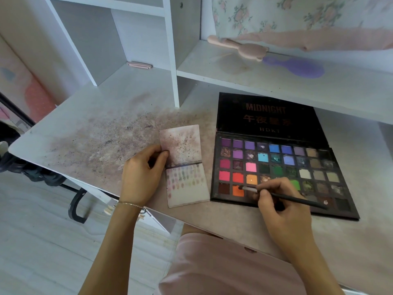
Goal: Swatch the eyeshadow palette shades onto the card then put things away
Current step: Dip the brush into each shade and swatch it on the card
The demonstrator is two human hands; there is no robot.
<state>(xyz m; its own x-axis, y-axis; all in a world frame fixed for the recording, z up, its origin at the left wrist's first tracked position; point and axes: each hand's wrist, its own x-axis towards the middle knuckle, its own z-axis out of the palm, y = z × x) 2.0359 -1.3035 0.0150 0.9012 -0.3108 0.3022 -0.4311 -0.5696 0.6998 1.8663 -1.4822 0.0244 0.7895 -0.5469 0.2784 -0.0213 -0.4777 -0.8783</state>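
The swatching step is in hand: the right hand (274, 201) pinches a thin dark brush (282, 196) between thumb and curled fingers, and its tip rests on the orange pan (238, 190) in the bottom row of the open eyeshadow palette (276, 167), near that palette's front left corner. The palette lies flat toward the right of the desk (85, 128), its lid folded back against the shelf unit. Just beside its left edge lies the card (187, 184), a small folded booklet whose lower page already carries rows of faint pastel marks, with bare paper left along its lower part. The left hand (142, 173) steadies it, thumb and curled fingers pinching the left edge near the fold. The next move likely calls for lifting the loaded brush, carrying it across to a bare patch of the card and drawing a short stroke without smearing the marks beside it, while the left hand keeps the page flat. Nothing lies between palette and card. Loose powder dust stains the desk behind the card, and a pink brush (240, 46) and a purple brush (295, 66) lie on the shelf (212, 71) above, well apart from the work.
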